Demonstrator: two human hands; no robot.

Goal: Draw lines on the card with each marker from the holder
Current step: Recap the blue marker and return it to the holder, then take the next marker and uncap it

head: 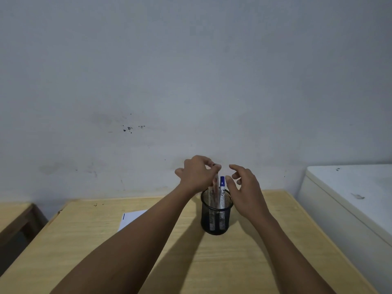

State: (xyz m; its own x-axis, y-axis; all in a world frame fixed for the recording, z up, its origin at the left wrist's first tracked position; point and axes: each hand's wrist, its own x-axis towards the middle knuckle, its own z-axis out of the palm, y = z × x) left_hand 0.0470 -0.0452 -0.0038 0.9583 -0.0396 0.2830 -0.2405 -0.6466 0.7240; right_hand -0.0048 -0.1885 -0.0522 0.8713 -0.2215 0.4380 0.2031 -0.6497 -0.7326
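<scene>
Centrally placed on a light wooden table [212,262]: a black wire-mesh cylindrical holder [216,217], standing upright near the table's far edge. Inside, a white marker with a blue cap [222,187], upright at the right side, cap above the rim. Beside it on the left, a blurred pale marker with a dark cap [215,187], lifted partway out of the holder, its lower end inside the mesh. Pinched at the top of that pale marker, the thumb and fingertips of the left hand [196,175], remaining fingers curled above the holder. Just right of the holder, the right hand [246,187], fingers loosely spread and curved, gripping nothing, thumb close to the blue cap; touching or not, impossible to tell. Farther left on the table, a white rectangular card [129,220], flat, partly hidden behind the left forearm, with a short blue line near its left edge. Behind everything, a scuffed pale grey wall [191,81]. At far right, a white cabinet top [350,192].
</scene>
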